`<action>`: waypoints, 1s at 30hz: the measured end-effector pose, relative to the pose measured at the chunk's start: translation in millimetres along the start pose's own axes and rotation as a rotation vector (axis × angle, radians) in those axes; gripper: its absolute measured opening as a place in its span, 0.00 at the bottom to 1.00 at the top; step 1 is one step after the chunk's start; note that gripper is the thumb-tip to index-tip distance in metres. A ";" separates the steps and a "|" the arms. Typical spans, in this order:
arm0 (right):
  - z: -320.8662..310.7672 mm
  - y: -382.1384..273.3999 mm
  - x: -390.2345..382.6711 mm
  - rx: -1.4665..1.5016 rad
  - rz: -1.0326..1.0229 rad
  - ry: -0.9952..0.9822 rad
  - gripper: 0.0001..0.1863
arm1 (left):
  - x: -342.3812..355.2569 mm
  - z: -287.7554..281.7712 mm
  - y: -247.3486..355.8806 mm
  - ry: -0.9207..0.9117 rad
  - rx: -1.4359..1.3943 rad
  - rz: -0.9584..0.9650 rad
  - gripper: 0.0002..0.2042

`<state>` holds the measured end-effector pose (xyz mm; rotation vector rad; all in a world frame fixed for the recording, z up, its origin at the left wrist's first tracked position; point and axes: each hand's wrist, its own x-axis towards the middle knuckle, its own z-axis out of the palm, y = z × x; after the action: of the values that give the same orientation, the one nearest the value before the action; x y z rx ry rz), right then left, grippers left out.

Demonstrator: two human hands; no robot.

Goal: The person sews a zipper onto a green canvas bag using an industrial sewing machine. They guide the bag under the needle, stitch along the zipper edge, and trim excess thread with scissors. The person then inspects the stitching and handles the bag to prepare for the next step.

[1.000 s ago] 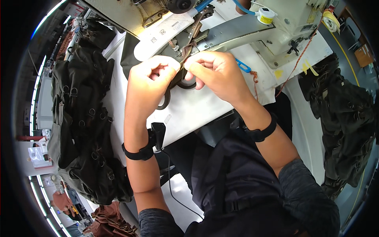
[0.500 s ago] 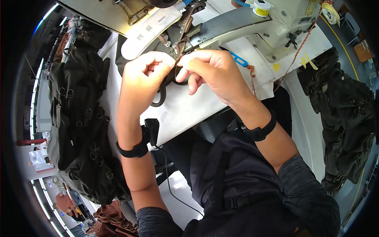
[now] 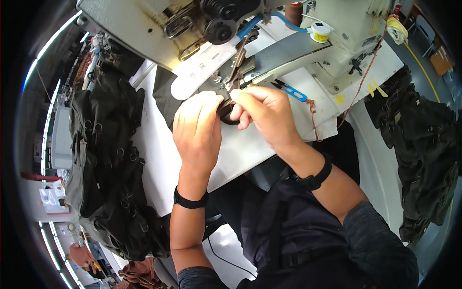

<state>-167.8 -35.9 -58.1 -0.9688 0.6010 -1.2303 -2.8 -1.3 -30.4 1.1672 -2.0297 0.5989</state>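
Note:
Beside the presser foot (image 3: 217, 77) of a sewing machine, a dark strip with a brass zipper (image 3: 228, 104) curves under my fingers. My left hand (image 3: 197, 130) has its back up and fingers curled, the tips on the zipper and partly hidden. My right hand (image 3: 262, 115) pinches at the same strip, thumb and index together, other fingers curled. Dark fabric (image 3: 163, 98) lies left of the machine foot. Blue thread snips (image 3: 291, 90) with an orange cord lie right of my right hand on the white table (image 3: 245, 159).
The machine head (image 3: 134, 31) overhangs the hands. A thread cone (image 3: 293, 12) stands behind. Dark bags with metal rings (image 3: 106, 159) are heaped left, more dark pieces (image 3: 423, 154) right, brown pieces (image 3: 137, 274) at lower left. A person (image 3: 82, 255) is at far lower left.
The view has shifted, so hands and machine sit lower in the frame. My left hand has turned from a side-on pinch to back up. My right fingers have moved slightly along the strip.

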 end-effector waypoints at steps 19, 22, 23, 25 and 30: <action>4.9 1.0 -0.1 0.022 -0.020 -0.033 0.08 | -3.9 1.8 0.3 -0.003 -0.041 -0.052 0.17; 8.6 8.3 -3.5 0.057 -0.036 0.022 0.08 | -5.0 1.9 2.5 -0.016 -0.033 -0.064 0.18; 11.0 9.3 -4.3 0.083 -0.029 0.044 0.08 | -5.1 1.4 2.6 -0.018 -0.036 -0.066 0.18; 15.9 10.2 -5.3 0.134 -0.015 0.088 0.08 | -4.6 0.2 2.5 -0.024 -0.053 -0.078 0.18; 18.9 9.2 -4.4 0.120 -0.032 0.110 0.08 | -5.3 0.9 3.2 -0.015 -0.081 -0.114 0.17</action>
<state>-148.8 -26.0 -57.3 -0.8174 0.5925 -1.3393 -4.1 2.5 -35.2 1.2326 -1.9660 0.4495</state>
